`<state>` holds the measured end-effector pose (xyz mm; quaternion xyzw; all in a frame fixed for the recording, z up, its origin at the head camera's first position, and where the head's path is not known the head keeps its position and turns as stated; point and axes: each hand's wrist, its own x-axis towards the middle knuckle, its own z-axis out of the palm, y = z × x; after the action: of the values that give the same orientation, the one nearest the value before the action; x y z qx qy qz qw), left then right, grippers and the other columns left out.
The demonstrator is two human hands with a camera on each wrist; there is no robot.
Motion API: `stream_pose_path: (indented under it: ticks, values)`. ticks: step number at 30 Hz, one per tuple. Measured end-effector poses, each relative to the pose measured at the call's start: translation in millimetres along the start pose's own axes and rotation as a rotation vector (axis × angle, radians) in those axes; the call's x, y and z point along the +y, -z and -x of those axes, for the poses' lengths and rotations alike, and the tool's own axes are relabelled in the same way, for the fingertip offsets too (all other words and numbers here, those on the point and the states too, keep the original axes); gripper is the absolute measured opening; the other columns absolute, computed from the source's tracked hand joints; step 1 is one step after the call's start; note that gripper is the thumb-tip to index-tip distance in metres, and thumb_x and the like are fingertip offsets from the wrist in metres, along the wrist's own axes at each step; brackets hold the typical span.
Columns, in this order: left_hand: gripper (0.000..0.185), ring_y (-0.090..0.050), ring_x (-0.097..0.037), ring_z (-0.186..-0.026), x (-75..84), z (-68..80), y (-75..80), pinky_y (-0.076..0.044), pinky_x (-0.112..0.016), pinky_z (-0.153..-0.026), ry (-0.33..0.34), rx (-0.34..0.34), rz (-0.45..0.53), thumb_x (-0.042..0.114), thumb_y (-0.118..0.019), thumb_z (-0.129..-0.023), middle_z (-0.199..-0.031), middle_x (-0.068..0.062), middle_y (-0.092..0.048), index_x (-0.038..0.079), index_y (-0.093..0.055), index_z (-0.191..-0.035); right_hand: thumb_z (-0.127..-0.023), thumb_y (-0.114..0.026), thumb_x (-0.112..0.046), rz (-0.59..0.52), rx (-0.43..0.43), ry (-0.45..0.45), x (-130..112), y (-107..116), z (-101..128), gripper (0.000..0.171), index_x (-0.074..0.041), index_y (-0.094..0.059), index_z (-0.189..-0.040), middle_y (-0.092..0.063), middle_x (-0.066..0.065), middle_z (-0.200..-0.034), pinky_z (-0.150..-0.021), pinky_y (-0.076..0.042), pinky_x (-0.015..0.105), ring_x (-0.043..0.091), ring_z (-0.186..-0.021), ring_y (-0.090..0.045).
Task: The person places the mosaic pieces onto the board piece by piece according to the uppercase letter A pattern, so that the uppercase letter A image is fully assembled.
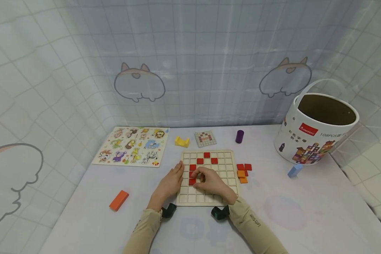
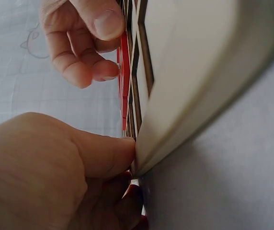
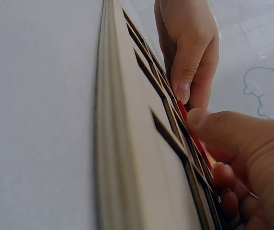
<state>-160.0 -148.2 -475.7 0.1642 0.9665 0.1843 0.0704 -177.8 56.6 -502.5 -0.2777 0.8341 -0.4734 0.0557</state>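
You are working at the wooden grid board (image 1: 206, 178) lying flat on the white table (image 1: 304, 218), and your right hand (image 1: 211, 181) is curling its fingers over a red square tile (image 1: 192, 181) in the left part of the grid, seemingly pinching or pressing it into its cell; the exact contact is partly hidden under your knuckles. Your left hand (image 1: 170, 181) is lying with fingers straight and together along the board's left edge, its fingertips touching the frame near the tile, and in the left wrist view its thumb (image 2: 109, 154) is pressing against the board's side. Keep bracing that way, since the board looks light enough to slide when you are pushing down. While you are seating the tile, be lining its edges up square with the cell walls before pressing, because a tilted tile will probably jam on the thin dividers seen in the right wrist view. Be pressing with a fingertip on the tile's middle rather than a corner. More red tiles (image 1: 206, 160) are already sitting in cells farther up the grid, and spare red and orange tiles (image 1: 243, 173) are waiting just beside the board's right edge. The small pattern card (image 1: 205, 138) beyond the board is worth glancing at while you are choosing each cell.
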Motion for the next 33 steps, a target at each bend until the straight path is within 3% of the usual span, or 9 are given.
stream_pose_path:
  ticks: [8, 14, 17, 20, 25, 31, 33]
  values:
    - [0.053, -0.027, -0.031, -0.147, -3.4, -1.2, -1.3, -0.026, -0.048, -0.121, -0.001, 0.006, 0.003, 0.014, -0.046, -0.101, -0.159, -0.017, -0.025, -0.004, -0.031, -0.149, -0.085, -0.074, -0.01, -0.176, 0.083, -0.076, -8.0, 34.0, 0.3, 0.026, -0.007, -0.065, -0.11, -0.064, 0.012, -0.099, -0.06, -0.044, 0.018, 0.012, -0.071, -0.051]
    - [0.052, -0.027, -0.032, -0.147, -4.8, -2.0, -2.8, -0.026, -0.049, -0.121, -0.003, 0.017, 0.012, 0.014, -0.045, -0.101, -0.159, -0.018, -0.025, -0.005, -0.031, -0.149, -0.087, -0.073, -0.017, -0.198, 0.186, -0.143, 3.8, 80.5, 11.6, 0.025, -0.006, -0.066, -0.109, -0.065, 0.015, -0.103, -0.067, -0.045, 0.019, 0.012, -0.077, -0.052]
    - [0.052, -0.027, -0.032, -0.147, -4.9, -2.1, -2.8, -0.026, -0.049, -0.121, -0.007, 0.018, 0.011, 0.014, -0.044, -0.101, -0.159, -0.018, -0.025, -0.005, -0.031, -0.148, -0.089, -0.071, -0.015, -0.203, 0.241, -0.162, 13.8, 103.0, 22.7, 0.025, -0.002, -0.065, -0.109, -0.064, 0.016, -0.105, -0.064, -0.046, 0.019, 0.012, -0.076, -0.052]
    - [0.052, -0.027, -0.032, -0.147, -4.4, -1.3, -1.4, -0.026, -0.049, -0.121, -0.005, 0.015, 0.013, 0.014, -0.044, -0.101, -0.159, -0.018, -0.025, -0.005, -0.032, -0.148, -0.09, -0.069, -0.015, -0.17, 0.284, -0.218, 24.2, 120.4, 34.8, 0.025, -0.001, -0.064, -0.109, -0.064, 0.014, -0.104, -0.065, -0.046, 0.019, 0.011, -0.079, -0.052]
    - [0.052, -0.027, -0.032, -0.147, -3.7, -0.9, 0.0, -0.026, -0.049, -0.121, 0.002, 0.009, 0.016, 0.014, -0.044, -0.102, -0.159, -0.018, -0.024, -0.005, -0.031, -0.149, -0.091, -0.069, -0.02, -0.131, 0.282, -0.324, 45.9, 137.8, 53.4, 0.028, -0.001, -0.061, -0.11, -0.067, 0.01, -0.106, -0.075, -0.047, 0.02, 0.013, -0.085, -0.053]
    - [0.052, -0.026, -0.032, -0.147, -2.5, -0.9, -2.2, -0.025, -0.049, -0.121, 0.002, 0.005, 0.021, 0.014, -0.044, -0.102, -0.159, -0.018, -0.024, -0.005, -0.031, -0.149, -0.092, -0.066, -0.018, -0.237, 0.289, -0.322, 70.3, 143.9, 75.9, 0.032, 0.003, -0.057, -0.115, -0.067, -0.012, -0.094, -0.072, -0.051, 0.017, 0.004, -0.08, -0.06]
    - [0.052, -0.026, -0.032, -0.147, -1.6, -0.8, -3.2, -0.026, -0.049, -0.121, -0.007, 0.001, 0.02, 0.014, -0.044, -0.102, -0.159, -0.018, -0.025, -0.005, -0.031, -0.149, -0.092, -0.067, -0.017, -0.228, 0.285, -0.316, 71.9, 143.8, 81.6, 0.032, 0.004, -0.058, -0.114, -0.067, -0.011, -0.094, -0.071, -0.049, 0.016, 0.003, -0.079, -0.059]
